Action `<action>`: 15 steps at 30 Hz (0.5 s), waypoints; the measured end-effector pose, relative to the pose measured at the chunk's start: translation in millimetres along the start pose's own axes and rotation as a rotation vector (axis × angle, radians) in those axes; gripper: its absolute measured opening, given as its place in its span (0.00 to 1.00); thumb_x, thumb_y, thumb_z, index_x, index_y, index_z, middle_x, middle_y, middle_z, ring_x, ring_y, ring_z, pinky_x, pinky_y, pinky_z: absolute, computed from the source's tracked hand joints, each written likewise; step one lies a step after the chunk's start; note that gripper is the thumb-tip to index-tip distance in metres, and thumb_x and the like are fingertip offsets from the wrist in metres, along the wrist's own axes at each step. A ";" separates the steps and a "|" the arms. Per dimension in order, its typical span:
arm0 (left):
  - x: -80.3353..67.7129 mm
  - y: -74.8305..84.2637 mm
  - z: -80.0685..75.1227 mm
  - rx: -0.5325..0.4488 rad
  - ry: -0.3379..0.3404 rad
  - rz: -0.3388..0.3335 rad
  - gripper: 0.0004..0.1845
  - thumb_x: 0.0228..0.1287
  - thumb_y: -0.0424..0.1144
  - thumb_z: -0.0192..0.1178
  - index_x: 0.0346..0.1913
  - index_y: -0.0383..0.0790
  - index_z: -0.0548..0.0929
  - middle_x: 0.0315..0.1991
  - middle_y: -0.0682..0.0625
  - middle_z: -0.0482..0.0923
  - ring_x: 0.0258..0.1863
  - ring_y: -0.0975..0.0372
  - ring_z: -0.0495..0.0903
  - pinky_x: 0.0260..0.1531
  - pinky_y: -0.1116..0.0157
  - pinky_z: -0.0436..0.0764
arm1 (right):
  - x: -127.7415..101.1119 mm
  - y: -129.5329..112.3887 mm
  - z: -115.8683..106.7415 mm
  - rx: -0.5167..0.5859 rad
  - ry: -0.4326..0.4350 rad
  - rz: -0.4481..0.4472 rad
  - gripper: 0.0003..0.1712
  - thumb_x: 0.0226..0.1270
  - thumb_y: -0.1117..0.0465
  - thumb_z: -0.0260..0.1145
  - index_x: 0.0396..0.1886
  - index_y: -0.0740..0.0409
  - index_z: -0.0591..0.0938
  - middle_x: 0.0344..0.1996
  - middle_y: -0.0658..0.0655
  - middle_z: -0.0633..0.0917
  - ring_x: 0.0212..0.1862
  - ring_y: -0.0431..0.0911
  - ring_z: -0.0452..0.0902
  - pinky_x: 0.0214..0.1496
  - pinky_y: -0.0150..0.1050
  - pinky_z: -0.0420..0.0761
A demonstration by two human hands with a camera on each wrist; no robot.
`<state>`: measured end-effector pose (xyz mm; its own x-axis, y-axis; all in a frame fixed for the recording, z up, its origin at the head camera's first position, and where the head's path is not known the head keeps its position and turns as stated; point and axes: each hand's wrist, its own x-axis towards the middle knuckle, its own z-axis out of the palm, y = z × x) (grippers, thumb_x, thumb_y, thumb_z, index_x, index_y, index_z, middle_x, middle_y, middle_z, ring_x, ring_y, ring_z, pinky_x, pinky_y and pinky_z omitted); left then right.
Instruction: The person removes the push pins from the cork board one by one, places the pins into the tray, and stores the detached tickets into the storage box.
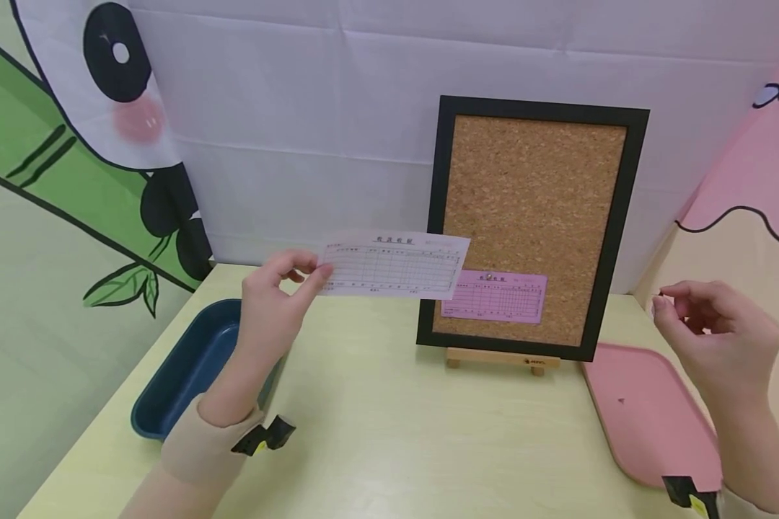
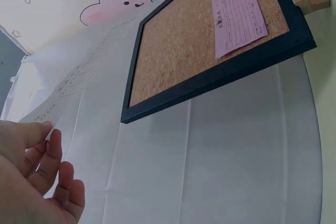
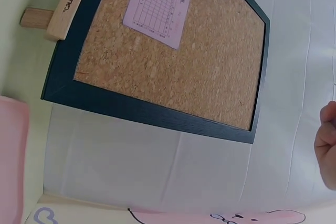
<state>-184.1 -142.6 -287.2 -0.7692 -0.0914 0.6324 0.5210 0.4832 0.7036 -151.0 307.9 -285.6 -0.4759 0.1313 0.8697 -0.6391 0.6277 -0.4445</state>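
Between thumb and fingers my left hand (image 1: pixel 274 303) pinches the left edge of a white printed receipt slip (image 1: pixel 392 265). The slip hangs in the air, its right end overlapping the corkboard (image 1: pixel 535 194) in the head view. Low on the cork, a pink receipt slip (image 1: pixel 496 297) is fixed with a pushpin (image 1: pixel 489 277) at its top. To the right of the board, my right hand (image 1: pixel 720 335) is raised, pinching a tiny pin (image 1: pixel 660 294) at its fingertips, mostly hidden by them. In the right wrist view only part of that hand (image 3: pixel 327 142) shows.
The black-framed board leans on a small wooden stand (image 1: pixel 503 358) on the pale table (image 1: pixel 389 432). A pink tray (image 1: pixel 656 425) on the right holds a small pin (image 1: pixel 621 400). A deep blue tray (image 1: pixel 182 382) lies left, partly behind my left arm. A printed cloth hangs behind.
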 end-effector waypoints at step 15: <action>-17.9 -20.3 -53.1 0.202 0.052 -0.006 0.09 0.61 0.38 0.64 0.40 0.36 0.84 0.38 0.53 0.78 0.41 0.69 0.66 0.33 0.78 0.69 | -21.2 16.8 -30.3 0.006 0.008 0.255 0.08 0.48 0.80 0.65 0.31 0.78 0.81 0.17 0.43 0.76 0.19 0.32 0.68 0.23 0.19 0.66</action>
<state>-161.2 -197.1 -295.6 -0.7491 -0.1367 0.6482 0.4280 0.6469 0.6311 -133.3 338.9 -305.1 -0.6175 0.2909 0.7308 -0.5026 0.5687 -0.6511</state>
